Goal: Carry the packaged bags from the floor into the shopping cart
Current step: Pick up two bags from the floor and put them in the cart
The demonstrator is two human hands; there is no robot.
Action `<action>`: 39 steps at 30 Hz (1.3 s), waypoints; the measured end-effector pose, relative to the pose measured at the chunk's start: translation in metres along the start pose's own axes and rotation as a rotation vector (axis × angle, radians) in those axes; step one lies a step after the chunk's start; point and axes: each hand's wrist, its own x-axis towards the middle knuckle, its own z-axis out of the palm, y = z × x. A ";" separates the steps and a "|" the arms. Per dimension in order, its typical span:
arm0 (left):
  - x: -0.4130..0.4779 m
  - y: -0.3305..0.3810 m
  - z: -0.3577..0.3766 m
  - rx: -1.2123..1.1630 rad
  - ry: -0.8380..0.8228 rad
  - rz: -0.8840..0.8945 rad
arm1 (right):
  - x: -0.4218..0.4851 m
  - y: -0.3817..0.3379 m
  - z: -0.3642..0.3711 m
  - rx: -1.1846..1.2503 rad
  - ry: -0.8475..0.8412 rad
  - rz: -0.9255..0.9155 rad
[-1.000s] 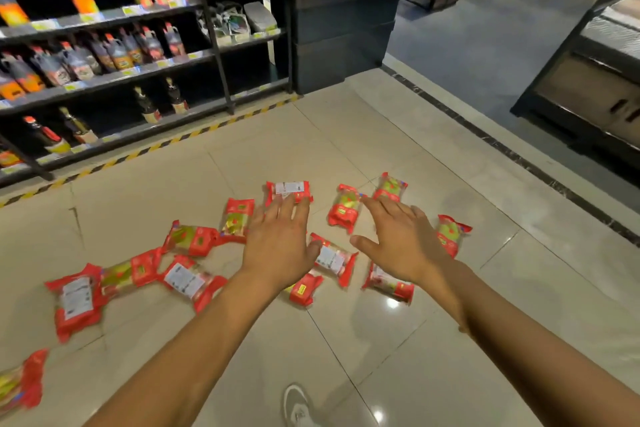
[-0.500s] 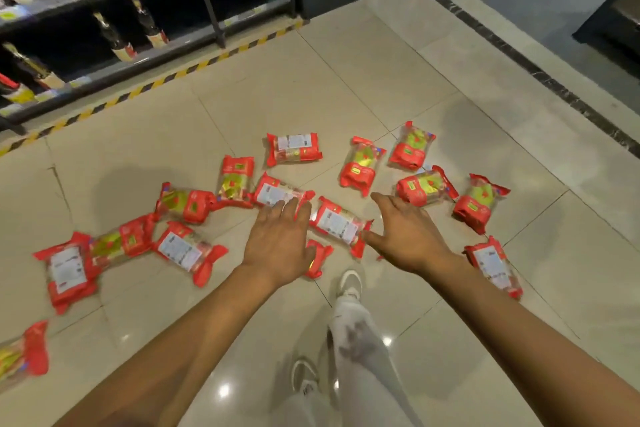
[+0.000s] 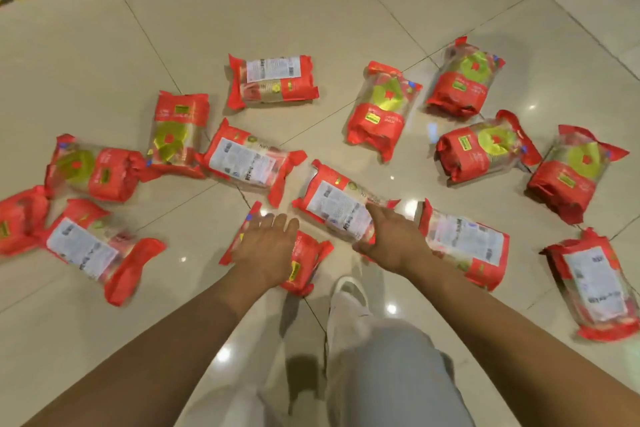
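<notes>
Fingers [image 3: 273, 222] of the left hand [image 3: 266, 253] lie flat and close together on top of a red bag [image 3: 308, 267]. I think they press it down so it does not slide. Fingers [image 3: 379, 215] of the right hand [image 3: 396, 241] look straight too, with the thumb stuck out wide. They lie on the near end of a white-label bag [image 3: 332, 201] and are not curled round it yet.

Under it all is the shiny tiled floor [image 3: 277, 10]. The packaged bags [image 3: 273, 81] lie scattered on it, in front of the fingers and far out to both sides, so I think the hands go for the nearest ones.

The shopping cart is not seen. One bag [image 3: 19, 218] far left of the fingers is cut off by the edge. Most of the red bag hides under the left palm. A white shoe [image 3: 349, 289] stands just behind the right fingers. The label writing is too blurry to read.
</notes>
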 end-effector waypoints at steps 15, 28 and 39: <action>0.198 -0.009 0.157 0.121 -0.258 0.204 | 0.265 0.053 0.108 0.126 -0.068 0.077; 0.019 -0.064 0.069 -0.904 0.135 -0.686 | 0.101 -0.012 0.025 0.485 0.234 0.150; -0.326 -0.133 -0.285 -1.424 0.868 -0.855 | -0.242 -0.236 -0.283 0.576 0.603 -0.152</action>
